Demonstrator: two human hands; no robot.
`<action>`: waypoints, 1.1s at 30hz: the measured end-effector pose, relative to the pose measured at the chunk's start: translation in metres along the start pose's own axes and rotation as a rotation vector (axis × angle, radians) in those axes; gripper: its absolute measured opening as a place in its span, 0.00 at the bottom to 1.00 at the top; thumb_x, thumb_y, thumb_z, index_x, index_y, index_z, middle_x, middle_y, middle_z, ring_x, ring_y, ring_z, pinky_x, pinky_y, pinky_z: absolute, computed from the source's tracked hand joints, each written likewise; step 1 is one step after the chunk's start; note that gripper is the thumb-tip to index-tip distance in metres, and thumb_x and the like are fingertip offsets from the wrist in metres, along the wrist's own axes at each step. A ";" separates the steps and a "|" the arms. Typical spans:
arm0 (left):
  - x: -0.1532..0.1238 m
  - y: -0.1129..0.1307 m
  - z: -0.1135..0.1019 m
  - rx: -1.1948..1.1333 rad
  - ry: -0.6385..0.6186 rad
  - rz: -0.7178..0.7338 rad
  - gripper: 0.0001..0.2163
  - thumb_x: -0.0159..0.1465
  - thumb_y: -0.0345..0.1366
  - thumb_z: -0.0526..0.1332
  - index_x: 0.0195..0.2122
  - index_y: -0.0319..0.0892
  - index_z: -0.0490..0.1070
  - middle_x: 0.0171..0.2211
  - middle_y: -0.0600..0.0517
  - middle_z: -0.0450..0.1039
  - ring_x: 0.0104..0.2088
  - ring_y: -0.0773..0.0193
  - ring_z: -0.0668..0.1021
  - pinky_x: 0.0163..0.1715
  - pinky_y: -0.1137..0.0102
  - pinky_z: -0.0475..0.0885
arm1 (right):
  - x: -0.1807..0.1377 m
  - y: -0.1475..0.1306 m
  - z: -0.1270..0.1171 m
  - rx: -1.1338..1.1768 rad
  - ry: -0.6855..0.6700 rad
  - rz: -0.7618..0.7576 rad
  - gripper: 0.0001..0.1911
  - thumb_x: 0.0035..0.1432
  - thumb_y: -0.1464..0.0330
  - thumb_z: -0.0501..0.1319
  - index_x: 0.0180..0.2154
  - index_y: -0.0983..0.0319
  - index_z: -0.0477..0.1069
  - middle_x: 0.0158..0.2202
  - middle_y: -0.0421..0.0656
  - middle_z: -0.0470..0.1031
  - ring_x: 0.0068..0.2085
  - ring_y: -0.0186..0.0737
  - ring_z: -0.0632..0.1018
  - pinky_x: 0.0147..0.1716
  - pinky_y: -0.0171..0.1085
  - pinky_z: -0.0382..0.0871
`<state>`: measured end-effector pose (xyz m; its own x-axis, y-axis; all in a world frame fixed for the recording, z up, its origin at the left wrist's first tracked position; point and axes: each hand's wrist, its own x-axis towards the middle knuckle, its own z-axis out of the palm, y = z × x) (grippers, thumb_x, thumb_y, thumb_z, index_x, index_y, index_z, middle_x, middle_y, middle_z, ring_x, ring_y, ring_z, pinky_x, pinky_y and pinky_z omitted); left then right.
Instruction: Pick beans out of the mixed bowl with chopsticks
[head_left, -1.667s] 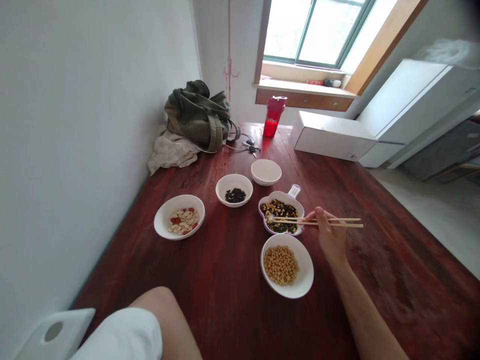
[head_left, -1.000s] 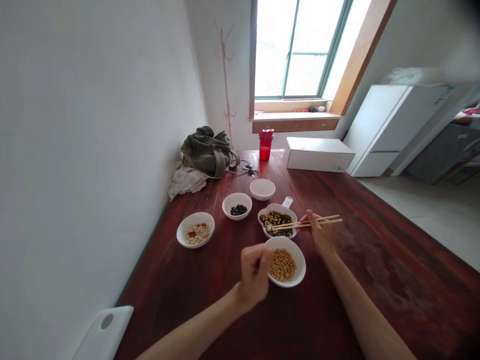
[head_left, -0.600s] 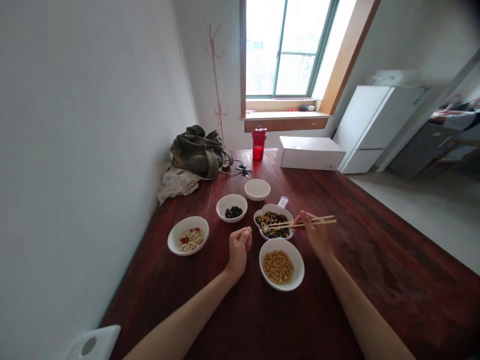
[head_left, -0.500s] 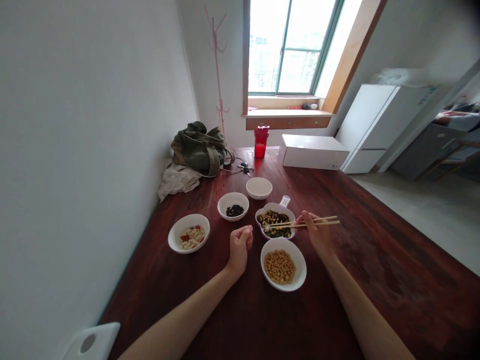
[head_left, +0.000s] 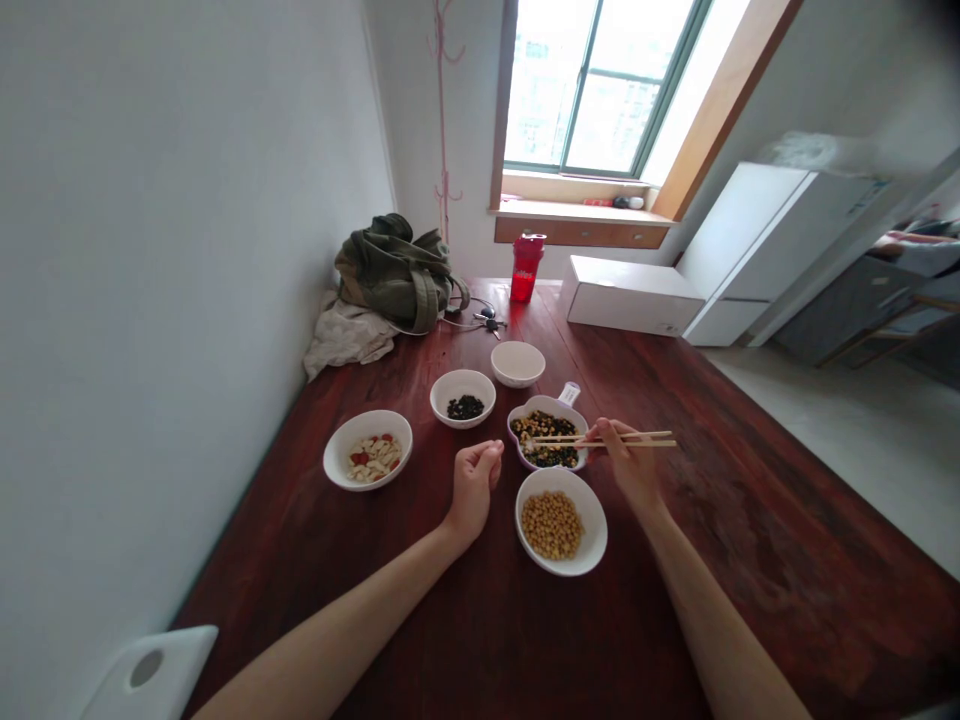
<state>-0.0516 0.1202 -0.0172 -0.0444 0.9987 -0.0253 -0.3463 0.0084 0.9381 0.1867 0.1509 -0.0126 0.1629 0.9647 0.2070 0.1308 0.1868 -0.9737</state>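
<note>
My right hand grips a pair of wooden chopsticks. Their tips reach into a white, purple-rimmed dish of mixed dark and yellow beans, at a pale piece near its left side. My left hand rests in a loose fist on the table, left of this dish, with nothing visible in it. Between my forearms stands a white bowl of yellow soybeans. Farther left are a bowl with small black beans and a bowl with pale and reddish pieces.
Behind the dish sits an empty white bowl. Toward the back of the dark red table are a green bag, keys, a red cup and a white box. A wall runs along the left.
The view has shifted slightly, so the bowls sit a little higher and farther left in it. Both hands keep their poses, and the chopstick tips stay in the dish.
</note>
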 end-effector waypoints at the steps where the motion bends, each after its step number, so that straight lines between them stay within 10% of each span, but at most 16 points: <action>1: 0.000 0.000 0.000 0.008 0.000 0.003 0.24 0.62 0.49 0.64 0.19 0.43 0.54 0.17 0.61 0.48 0.19 0.74 0.50 0.20 0.72 0.45 | 0.000 0.000 0.000 0.000 0.003 -0.004 0.26 0.62 0.44 0.64 0.28 0.60 0.79 0.27 0.45 0.84 0.20 0.38 0.78 0.22 0.36 0.74; 20: -0.003 0.005 0.004 0.113 0.002 0.027 0.23 0.64 0.49 0.62 0.20 0.43 0.54 0.18 0.60 0.50 0.21 0.72 0.53 0.21 0.72 0.48 | 0.008 0.001 -0.016 0.295 0.088 0.017 0.24 0.60 0.48 0.68 0.25 0.60 0.76 0.26 0.43 0.82 0.24 0.41 0.82 0.24 0.37 0.78; 33: -0.003 0.004 0.004 0.123 -0.007 0.029 0.23 0.64 0.50 0.62 0.20 0.43 0.55 0.18 0.59 0.50 0.21 0.72 0.52 0.21 0.71 0.47 | 0.003 -0.001 -0.008 0.048 -0.031 -0.032 0.24 0.64 0.47 0.65 0.28 0.59 0.79 0.26 0.44 0.83 0.24 0.42 0.82 0.25 0.38 0.78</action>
<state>-0.0489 0.1171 -0.0116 -0.0463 0.9989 0.0045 -0.2273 -0.0150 0.9737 0.1948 0.1517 -0.0104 0.1292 0.9633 0.2354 0.0881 0.2253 -0.9703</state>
